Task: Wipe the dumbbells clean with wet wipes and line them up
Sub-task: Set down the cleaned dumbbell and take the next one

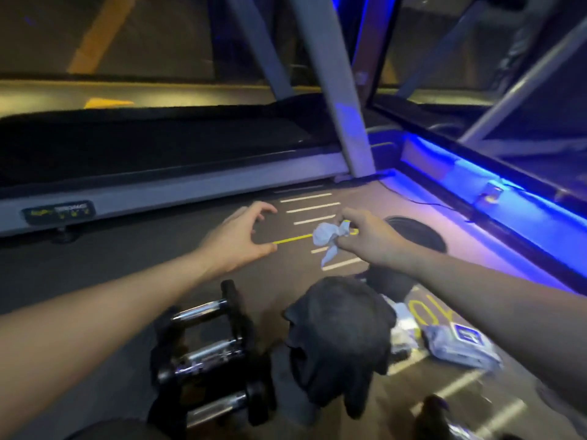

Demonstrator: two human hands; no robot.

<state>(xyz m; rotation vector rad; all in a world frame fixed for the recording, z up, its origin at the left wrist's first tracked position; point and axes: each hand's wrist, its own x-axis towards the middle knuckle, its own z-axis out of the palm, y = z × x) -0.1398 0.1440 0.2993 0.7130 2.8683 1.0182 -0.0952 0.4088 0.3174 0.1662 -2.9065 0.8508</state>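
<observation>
Right hand [365, 236] grip pinching crumpled wipe [330, 238], left hand [241, 236] spread, dumbbells [206, 354] handles side-to-side

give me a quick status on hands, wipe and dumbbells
Right hand pinches crumpled wet wipe. Left hand holds nothing, fingers curved. Three dumbbells side by side on floor, untouched. Dark cloth beside them.

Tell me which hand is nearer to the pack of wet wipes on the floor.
The right hand. It holds a crumpled wipe up and left of the wet wipes pack in the picture. The left hand hovers farther left, above the dumbbells.
</observation>
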